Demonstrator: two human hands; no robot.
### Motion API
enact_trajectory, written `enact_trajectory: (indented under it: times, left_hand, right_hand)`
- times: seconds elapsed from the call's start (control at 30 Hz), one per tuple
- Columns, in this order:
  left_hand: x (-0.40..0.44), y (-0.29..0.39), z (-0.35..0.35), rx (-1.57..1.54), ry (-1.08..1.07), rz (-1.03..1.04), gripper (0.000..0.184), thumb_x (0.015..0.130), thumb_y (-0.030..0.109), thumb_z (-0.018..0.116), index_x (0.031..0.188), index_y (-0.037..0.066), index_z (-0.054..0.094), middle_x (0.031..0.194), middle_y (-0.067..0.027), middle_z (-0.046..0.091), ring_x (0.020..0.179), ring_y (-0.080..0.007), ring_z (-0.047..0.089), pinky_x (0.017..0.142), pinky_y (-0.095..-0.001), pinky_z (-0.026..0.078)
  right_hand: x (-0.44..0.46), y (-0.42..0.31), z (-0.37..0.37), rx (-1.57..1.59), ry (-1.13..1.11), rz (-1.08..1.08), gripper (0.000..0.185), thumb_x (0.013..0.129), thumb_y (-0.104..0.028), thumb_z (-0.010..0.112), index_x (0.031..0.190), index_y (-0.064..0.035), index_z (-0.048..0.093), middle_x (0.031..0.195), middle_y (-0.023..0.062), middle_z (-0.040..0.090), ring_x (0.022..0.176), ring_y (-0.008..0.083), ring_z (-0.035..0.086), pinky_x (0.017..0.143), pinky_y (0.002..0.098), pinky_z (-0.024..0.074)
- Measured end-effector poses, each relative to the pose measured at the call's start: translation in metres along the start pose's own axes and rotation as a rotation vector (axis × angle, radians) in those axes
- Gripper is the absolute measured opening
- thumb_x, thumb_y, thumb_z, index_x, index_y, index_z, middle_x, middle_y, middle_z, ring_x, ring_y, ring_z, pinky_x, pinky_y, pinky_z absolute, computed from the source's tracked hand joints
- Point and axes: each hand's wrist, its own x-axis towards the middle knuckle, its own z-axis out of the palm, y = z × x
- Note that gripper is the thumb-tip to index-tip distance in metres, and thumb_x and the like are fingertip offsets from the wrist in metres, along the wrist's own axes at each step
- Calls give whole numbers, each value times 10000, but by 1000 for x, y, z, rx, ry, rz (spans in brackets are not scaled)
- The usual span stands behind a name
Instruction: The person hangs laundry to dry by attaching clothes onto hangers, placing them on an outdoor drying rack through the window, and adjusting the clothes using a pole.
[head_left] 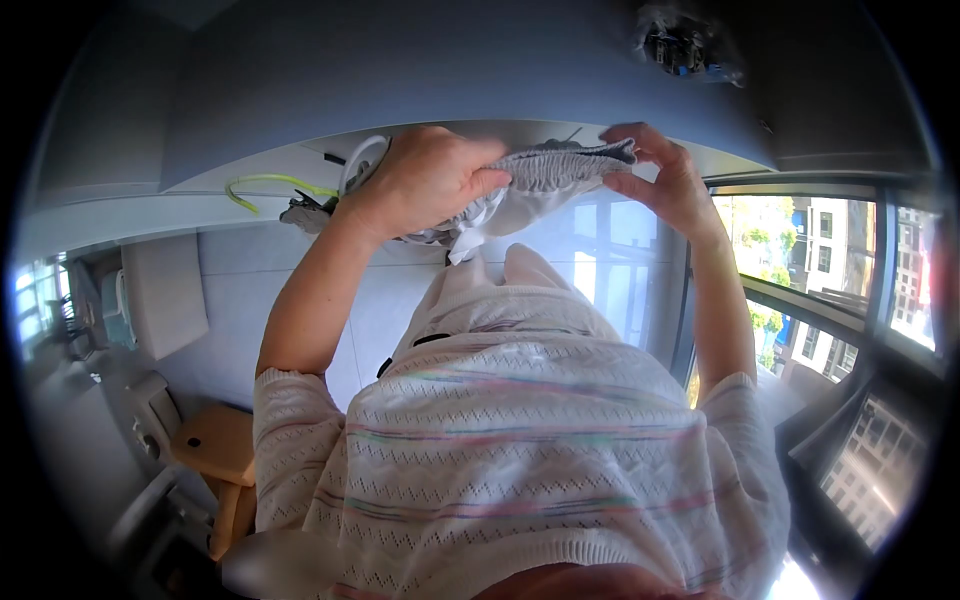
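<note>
A light grey garment with a gathered elastic waistband hangs between my hands, stretched sideways. My left hand is closed on the left part of the band, thumb pressed along its near side. At the other end, my right hand grips the band between a thumb below and fingers above; part of its grip is hidden. Bunched cloth and a white tie dangle under my left hand. Just left of that hand are a yellow-green hanger and a white hanger, partly covered by it.
A grey-blue panel spans the front, with a clear bag of small dark items at upper right. Windows line the right side. A wooden stool stands at lower left, near a beige box-like piece. Tiled floor lies below.
</note>
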Motion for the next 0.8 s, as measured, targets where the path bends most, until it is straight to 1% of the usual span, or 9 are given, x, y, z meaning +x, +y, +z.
enact_trajectory:
  times: [0.1, 0.2, 0.4, 0.5, 0.53, 0.6, 0.67, 0.73, 0.8]
  left_hand:
    - [4, 4, 2, 20, -17, 6, 198, 765, 200, 643, 882, 41, 628, 584, -126, 561, 515, -249, 547, 499, -327, 420]
    - [6, 4, 2, 46, -32, 0, 199, 771, 210, 635, 887, 49, 635, 594, -121, 576, 526, -248, 558, 514, -329, 434]
    - [4, -1, -4, 82, -87, -67, 205, 775, 216, 623, 905, 58, 641, 635, -131, 594, 567, -255, 581, 547, -338, 445]
    - [5, -4, 1, 46, -74, -83, 186, 791, 232, 594, 869, 67, 632, 636, -132, 591, 598, -284, 579, 568, -375, 442]
    - [5, -5, 3, 25, -63, -93, 182, 799, 240, 580, 850, 72, 628, 634, -131, 589, 609, -297, 576, 576, -391, 440]
    - [8, -6, 6, 46, -63, -83, 195, 794, 236, 584, 889, 73, 634, 657, -133, 600, 627, -297, 584, 588, -390, 447]
    - [8, -8, 8, 57, -72, -81, 212, 785, 231, 595, 915, 67, 636, 669, -137, 602, 632, -298, 586, 588, -381, 451]
    - [7, -10, 7, 57, -89, -93, 229, 774, 223, 613, 926, 53, 633, 670, -143, 596, 626, -298, 582, 575, -366, 450]
    - [8, -9, 9, 47, -92, -106, 228, 772, 223, 614, 927, 56, 632, 672, -140, 594, 628, -299, 580, 574, -369, 448]
  right_hand:
    - [6, -5, -11, -47, -33, -138, 201, 709, -60, 707, 897, -40, 638, 876, 41, 626, 760, 124, 574, 718, 256, 458]
    - [4, 9, -10, 208, -112, -46, 175, 706, -100, 716, 858, -43, 652, 863, 44, 631, 754, 123, 573, 715, 262, 456]
    - [13, 4, -4, 145, -151, 36, 179, 722, -65, 696, 898, -56, 667, 864, 49, 641, 772, 133, 576, 714, 263, 472]
    - [24, 32, -28, 228, -241, 94, 206, 749, -57, 663, 954, -44, 643, 913, 62, 642, 826, 138, 594, 723, 256, 473]
    - [31, 53, -40, 438, -172, 137, 197, 804, -61, 595, 996, -33, 626, 931, 67, 646, 836, 134, 602, 728, 253, 476]
    - [53, 94, -73, 209, 110, 313, 162, 828, -118, 578, 964, -75, 655, 847, 27, 652, 761, 86, 586, 638, 233, 458]
    - [73, 157, -102, 27, 243, 462, 187, 787, -136, 609, 961, -94, 663, 816, 10, 657, 680, 65, 581, 580, 231, 453]
    - [92, 198, -113, -225, 278, 479, 223, 778, -210, 590, 955, -95, 663, 816, 50, 664, 667, 108, 609, 562, 273, 466]
    - [119, 237, -117, -658, 106, 462, 251, 774, -260, 560, 933, -98, 666, 867, 88, 658, 742, 160, 628, 618, 313, 484]
